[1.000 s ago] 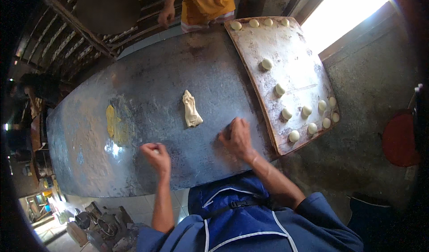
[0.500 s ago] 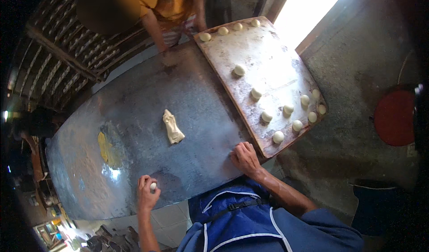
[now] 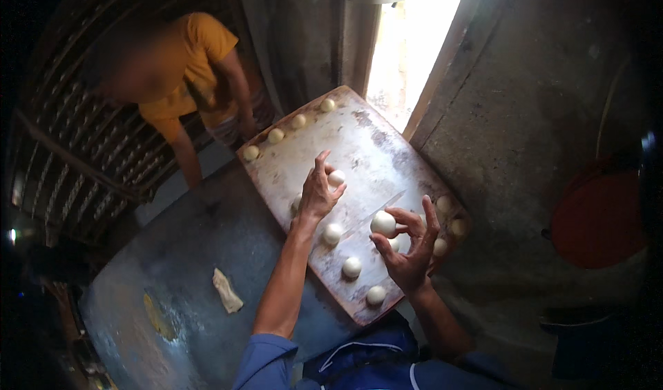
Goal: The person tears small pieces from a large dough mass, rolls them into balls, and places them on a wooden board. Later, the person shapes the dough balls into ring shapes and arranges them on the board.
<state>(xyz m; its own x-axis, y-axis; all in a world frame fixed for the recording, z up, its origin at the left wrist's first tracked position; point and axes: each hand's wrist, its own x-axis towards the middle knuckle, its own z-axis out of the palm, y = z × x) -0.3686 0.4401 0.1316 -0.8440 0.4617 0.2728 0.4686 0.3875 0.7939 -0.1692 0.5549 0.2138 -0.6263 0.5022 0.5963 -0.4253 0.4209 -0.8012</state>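
Note:
My left hand (image 3: 320, 191) is closed round a white dough ball (image 3: 336, 178) above the middle of the pale, stained board (image 3: 364, 151). To the right, my right hand (image 3: 409, 250) grips another white dough ball (image 3: 383, 221) between thumb and fingers, with one finger raised. Several more dough balls (image 3: 351, 267) sit on the board along its back edge, its right side and near my arms; some are partly hidden by my hands. A flattened, elongated piece of dough (image 3: 227, 291) lies on the dark metal table (image 3: 186, 231), left of my left forearm.
A person in a yellow shirt (image 3: 197, 48) leans at the table's far left, beside slatted racks (image 3: 55, 155). Behind the board is a bright doorway (image 3: 414, 37). A red round object (image 3: 597, 217) stands at the right by a concrete wall. A yellowish smear (image 3: 157, 314) marks the table.
Both my hands have moved from the table up over the board, each now holding a dough ball. The view has swung toward the board, and the other person now leans further left in the picture.

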